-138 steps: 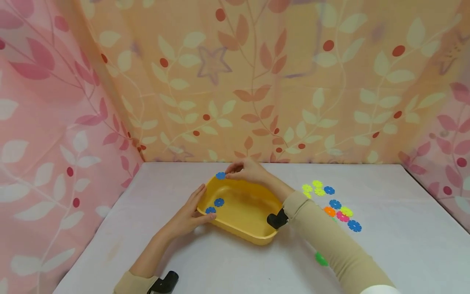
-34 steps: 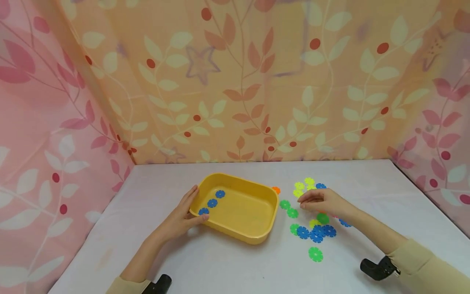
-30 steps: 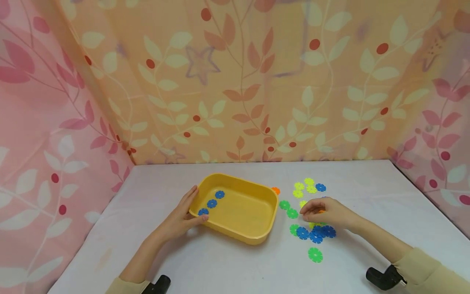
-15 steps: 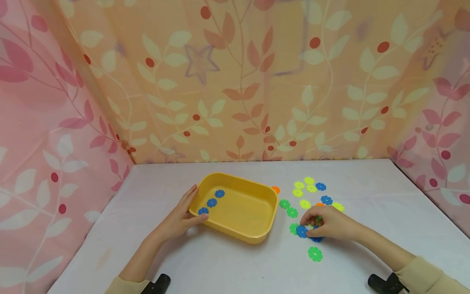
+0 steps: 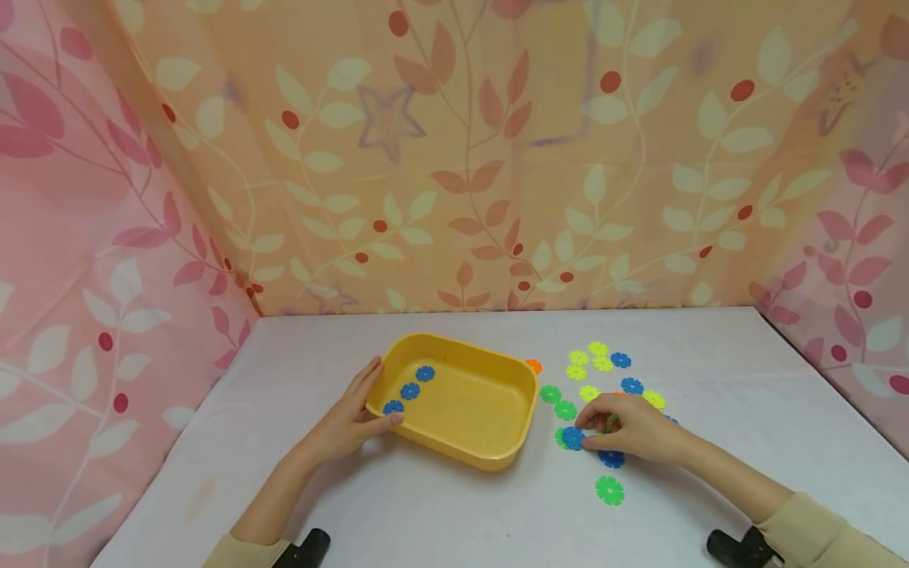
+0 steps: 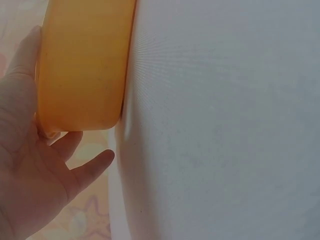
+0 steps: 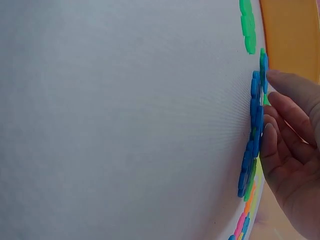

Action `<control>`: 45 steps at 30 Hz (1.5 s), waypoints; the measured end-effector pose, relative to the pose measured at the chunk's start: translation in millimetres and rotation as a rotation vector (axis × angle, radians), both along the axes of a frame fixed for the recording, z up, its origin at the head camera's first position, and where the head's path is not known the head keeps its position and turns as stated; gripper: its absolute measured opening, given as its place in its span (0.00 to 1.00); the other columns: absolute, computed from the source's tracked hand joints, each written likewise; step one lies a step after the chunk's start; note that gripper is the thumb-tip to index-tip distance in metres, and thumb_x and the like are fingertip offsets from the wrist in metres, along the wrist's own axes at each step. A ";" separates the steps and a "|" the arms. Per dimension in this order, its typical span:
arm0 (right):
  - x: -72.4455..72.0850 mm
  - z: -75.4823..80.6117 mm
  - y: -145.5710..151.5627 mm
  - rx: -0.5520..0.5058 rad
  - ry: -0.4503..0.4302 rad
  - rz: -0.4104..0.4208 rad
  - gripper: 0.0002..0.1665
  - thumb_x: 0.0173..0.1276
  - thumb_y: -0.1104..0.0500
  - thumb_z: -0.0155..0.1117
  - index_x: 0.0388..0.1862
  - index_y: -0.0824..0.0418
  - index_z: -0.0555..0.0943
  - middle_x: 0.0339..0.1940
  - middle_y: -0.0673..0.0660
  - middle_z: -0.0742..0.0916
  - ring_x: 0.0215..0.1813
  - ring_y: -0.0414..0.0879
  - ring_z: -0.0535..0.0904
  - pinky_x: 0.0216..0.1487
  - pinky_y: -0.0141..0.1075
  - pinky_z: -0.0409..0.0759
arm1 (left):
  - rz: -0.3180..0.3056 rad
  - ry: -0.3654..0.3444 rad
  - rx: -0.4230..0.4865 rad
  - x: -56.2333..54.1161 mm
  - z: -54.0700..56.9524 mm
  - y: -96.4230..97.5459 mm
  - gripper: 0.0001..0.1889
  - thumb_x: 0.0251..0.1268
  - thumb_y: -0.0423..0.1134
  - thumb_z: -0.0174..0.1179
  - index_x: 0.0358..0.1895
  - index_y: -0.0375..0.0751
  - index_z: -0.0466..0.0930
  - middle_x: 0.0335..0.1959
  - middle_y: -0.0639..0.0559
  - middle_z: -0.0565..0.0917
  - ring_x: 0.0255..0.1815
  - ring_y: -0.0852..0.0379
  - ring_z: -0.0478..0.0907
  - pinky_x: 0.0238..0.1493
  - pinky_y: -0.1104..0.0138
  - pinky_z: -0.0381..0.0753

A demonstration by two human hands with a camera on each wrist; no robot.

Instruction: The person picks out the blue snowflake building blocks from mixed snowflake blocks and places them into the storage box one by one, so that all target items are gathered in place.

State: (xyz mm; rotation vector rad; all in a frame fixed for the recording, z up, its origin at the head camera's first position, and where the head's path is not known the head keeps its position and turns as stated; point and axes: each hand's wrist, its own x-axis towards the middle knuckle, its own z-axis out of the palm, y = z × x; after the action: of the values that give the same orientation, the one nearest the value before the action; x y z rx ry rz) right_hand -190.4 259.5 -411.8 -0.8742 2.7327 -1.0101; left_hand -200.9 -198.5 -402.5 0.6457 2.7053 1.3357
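Observation:
My left hand (image 5: pixel 351 426) holds the left end of a yellow plastic basin (image 5: pixel 454 454), thumb over the near rim and fingers along the outer wall. Three blue flower-shaped discs (image 5: pixel 409 391) lie in a row on the basin's floor at that end. To the right of the basin, my right hand (image 5: pixel 632 426) has its thumb and curled forefinger at the edge of a blue flower-shaped disc (image 5: pixel 573 439), which overlaps a green disc (image 5: pixel 561 439). In the right wrist view the thumb tip meets that disc. More blue discs (image 7: pixel 254 115) lie under the right hand, partly hidden.
Several yellow discs (image 5: pixel 599 349) and a blue one (image 5: pixel 621 360) lie farther back. Two green discs (image 5: pixel 550 394) sit by the basin, an orange disc (image 5: pixel 534 366) behind its right end. A lone green disc (image 5: pixel 609 491) lies nearest. A patterned curtain (image 5: pixel 454 158) rises behind the table.
A third blue disc went into the basin. My right hand moved from the basin to the loose discs, came down to a blue one and shifted it left with the green disc. The left hand stayed.

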 end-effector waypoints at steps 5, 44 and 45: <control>-0.3 0.6 0.7 0.000 -0.013 0.004 0.14 0.59 0.49 0.74 0.42 0.50 0.83 0.36 0.42 0.84 0.35 0.40 0.75 0.34 0.30 0.77 | 0.006 0.011 -0.023 -1.5 -2.0 -1.4 0.50 0.63 0.53 0.66 0.79 0.41 0.42 0.80 0.48 0.41 0.77 0.40 0.45 0.63 0.49 0.70; -3.2 -2.0 1.4 -0.027 0.027 0.067 0.07 0.62 0.56 0.72 0.39 0.49 0.84 0.31 0.41 0.82 0.32 0.36 0.74 0.31 0.30 0.77 | 0.005 0.002 -0.019 -1.6 -1.9 -1.5 0.51 0.62 0.54 0.65 0.79 0.40 0.43 0.80 0.48 0.40 0.78 0.41 0.42 0.67 0.46 0.63; -3.5 -2.1 1.3 -0.023 0.033 0.070 0.07 0.62 0.56 0.72 0.39 0.49 0.84 0.31 0.40 0.82 0.31 0.36 0.74 0.31 0.29 0.77 | 0.003 0.004 -0.018 -1.5 -2.0 -1.6 0.50 0.63 0.53 0.65 0.79 0.39 0.43 0.80 0.48 0.40 0.78 0.40 0.41 0.67 0.46 0.63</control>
State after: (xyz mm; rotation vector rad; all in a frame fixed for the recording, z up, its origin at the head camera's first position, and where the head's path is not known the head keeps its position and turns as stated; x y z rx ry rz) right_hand -193.9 260.8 -413.9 -0.9907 2.7014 -1.0253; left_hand -202.4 -200.1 -404.5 0.6438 2.7191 1.3111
